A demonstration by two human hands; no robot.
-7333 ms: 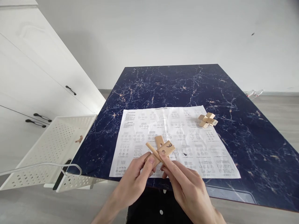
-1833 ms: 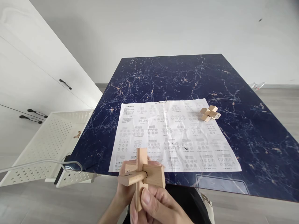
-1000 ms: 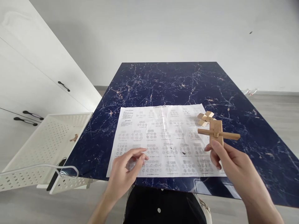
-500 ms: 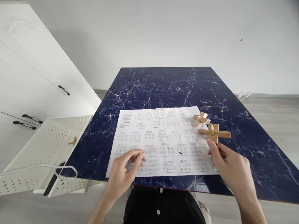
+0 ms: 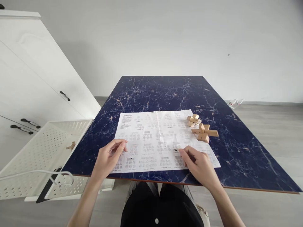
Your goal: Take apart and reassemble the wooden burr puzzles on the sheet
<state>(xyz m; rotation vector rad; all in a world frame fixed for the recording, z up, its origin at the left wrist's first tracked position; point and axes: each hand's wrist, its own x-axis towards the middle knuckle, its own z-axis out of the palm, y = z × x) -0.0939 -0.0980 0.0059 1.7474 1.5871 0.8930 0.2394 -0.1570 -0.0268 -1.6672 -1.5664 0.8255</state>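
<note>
On the blue marbled table (image 5: pixel 151 94), a compact pale-wood cross (image 5: pixel 194 118) and a long-armed tan wooden cross (image 5: pixel 203 137) look assembled, left hand (image 5: pixel 105 159) and right hand (image 5: pixel 202 164) half-curled, empty.

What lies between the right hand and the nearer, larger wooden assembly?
Only a short bare stretch of the printed sheet separates the right hand from that wooden assembly, as the head view shows.
</note>
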